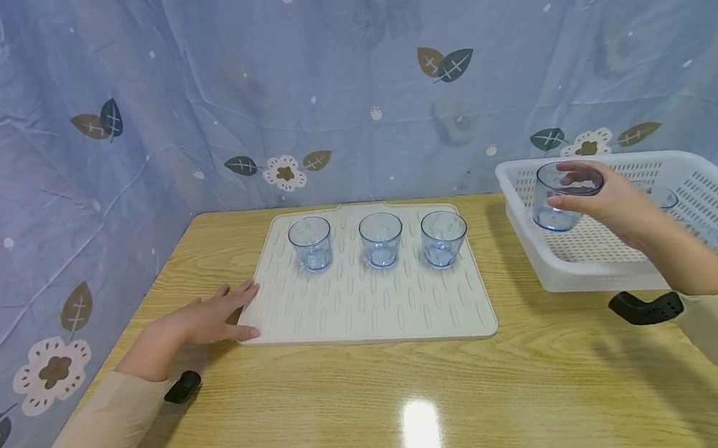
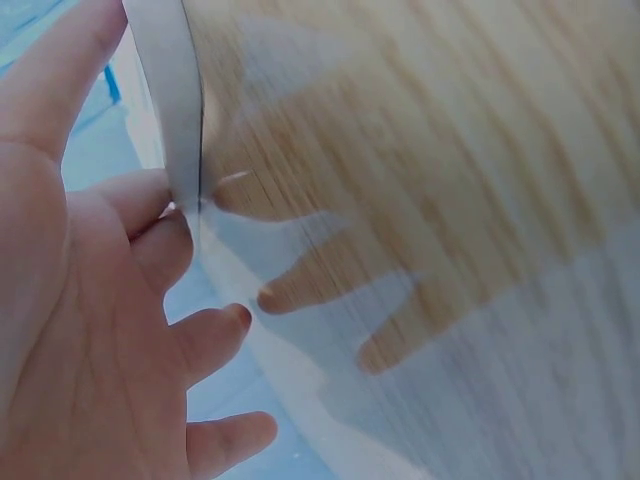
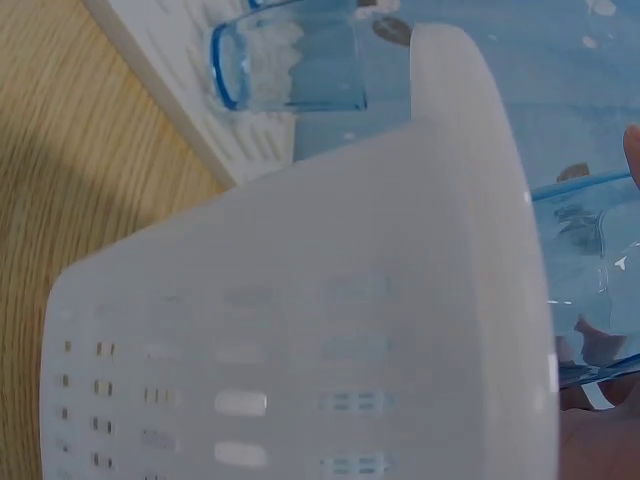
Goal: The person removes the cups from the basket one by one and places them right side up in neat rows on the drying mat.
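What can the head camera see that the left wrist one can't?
Only the head view shows the right hand holding a blue glass tumbler, three more tumblers on the drying mat, and the white plastic basket. Only the left wrist view shows the palm of the left hand. Both share that hand, the mat, the wooden tabletop and the curtain.

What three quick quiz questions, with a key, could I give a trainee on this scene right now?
1. Count: how many glasses stand on the white mat?
2. True or false: the left hand is holding a glass.
3. Choose: where is the gripped glass in the right hand?
A) On the white mat
B) At the white basket
C) Beside the left hand

Key: 1. Three. 2. False; it is at the mat's left edge. 3. B.
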`<state>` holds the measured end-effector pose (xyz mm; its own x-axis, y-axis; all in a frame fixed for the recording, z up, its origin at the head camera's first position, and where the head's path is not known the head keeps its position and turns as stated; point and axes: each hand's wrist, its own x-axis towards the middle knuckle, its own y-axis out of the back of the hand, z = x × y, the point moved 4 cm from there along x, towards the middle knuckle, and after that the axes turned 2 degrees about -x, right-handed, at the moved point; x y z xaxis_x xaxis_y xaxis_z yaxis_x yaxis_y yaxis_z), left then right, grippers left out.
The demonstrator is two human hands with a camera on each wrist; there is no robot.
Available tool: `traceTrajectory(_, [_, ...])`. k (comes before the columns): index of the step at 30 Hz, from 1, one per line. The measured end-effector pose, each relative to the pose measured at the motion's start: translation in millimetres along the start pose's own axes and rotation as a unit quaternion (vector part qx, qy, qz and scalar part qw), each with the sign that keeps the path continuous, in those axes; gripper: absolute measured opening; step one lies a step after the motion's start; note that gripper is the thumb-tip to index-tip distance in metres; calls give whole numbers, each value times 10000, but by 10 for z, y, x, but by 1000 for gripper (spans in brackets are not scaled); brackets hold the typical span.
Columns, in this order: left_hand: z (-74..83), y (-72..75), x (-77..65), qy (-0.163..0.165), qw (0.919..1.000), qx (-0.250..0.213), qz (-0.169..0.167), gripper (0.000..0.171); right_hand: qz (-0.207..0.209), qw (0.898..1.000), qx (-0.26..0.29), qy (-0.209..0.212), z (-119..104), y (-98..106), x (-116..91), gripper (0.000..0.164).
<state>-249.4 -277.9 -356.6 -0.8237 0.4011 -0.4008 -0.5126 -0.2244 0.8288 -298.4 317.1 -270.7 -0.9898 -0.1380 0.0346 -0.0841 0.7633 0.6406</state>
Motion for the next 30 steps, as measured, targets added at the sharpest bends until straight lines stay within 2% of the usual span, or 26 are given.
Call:
traceTrajectory(11, [20, 19, -11, 26, 10000, -49, 7, 102, -94, 9996, 227, 132, -165, -143, 15, 77])
traceTrajectory(25, [24, 2, 4, 60, 9998, -195, -54, 101, -583, 9935, 773, 593, -475, -531, 25, 72])
traceTrajectory(30, [29, 15, -10, 80, 9997, -203, -54, 101, -776, 9918, 810, 609, -569, -672, 51, 71])
